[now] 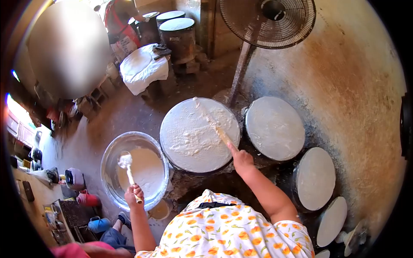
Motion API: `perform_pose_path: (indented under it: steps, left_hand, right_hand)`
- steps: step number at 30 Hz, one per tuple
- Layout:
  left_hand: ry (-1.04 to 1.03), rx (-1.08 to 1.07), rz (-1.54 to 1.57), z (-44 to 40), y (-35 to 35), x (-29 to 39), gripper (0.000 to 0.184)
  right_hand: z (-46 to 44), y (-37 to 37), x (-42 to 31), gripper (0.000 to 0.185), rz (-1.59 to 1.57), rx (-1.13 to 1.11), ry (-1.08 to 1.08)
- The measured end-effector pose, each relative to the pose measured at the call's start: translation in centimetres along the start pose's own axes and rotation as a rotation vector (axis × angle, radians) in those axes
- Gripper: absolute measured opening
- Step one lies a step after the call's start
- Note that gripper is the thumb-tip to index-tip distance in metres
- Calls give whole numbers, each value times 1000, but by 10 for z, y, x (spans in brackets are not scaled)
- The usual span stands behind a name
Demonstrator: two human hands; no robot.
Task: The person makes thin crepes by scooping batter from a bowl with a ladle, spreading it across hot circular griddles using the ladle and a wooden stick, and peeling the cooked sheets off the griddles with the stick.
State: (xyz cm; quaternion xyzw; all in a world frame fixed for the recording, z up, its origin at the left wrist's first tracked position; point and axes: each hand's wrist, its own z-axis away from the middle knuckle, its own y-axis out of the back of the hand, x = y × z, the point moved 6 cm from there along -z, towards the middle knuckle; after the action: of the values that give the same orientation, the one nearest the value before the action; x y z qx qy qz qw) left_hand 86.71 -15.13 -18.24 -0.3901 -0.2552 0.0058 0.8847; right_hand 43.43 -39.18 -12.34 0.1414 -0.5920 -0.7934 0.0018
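My left hand (134, 194) is closed around the wooden handle of a ladle (125, 161), whose bowl, coated in white, is above a large metal basin (106, 168). Pale liquid (144, 165) fills part of the basin. In my right hand (242, 159), with the index finger stretched along it, is a long flat wooden stick (221, 133). The stick slants over a round white surface (189, 157) bearing lumpy white paste (189, 139); its far end reaches the back rim. Whether it touches the paste I cannot tell.
Several round white-topped drums (275, 129) curve along the right wall. A fan (269, 21) stands behind. A cloth-covered round stand (144, 69) is at the back left, near a person in a red apron (121, 26). Another person's leg (117, 227) shows at lower left.
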Motion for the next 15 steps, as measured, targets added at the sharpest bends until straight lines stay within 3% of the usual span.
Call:
perform_pose_path:
  steps: [2,8,12,15]
  left_hand:
    - [91,48,123,-7,32,-14,4]
    - [386,156,343,-32,96,-45,9]
    - [490,388,-3,-54,119,-71,11]
    - [528,518,-169,-54,105,-102,15]
  right_hand:
    - [-19,6,-11,56,112,12,-26]
    - [13,-5,-36,67,-86,-102,81]
    - [99,-3,-48,71,-263,-160,80]
    - [141,-15,-33,62,-442,-13,147]
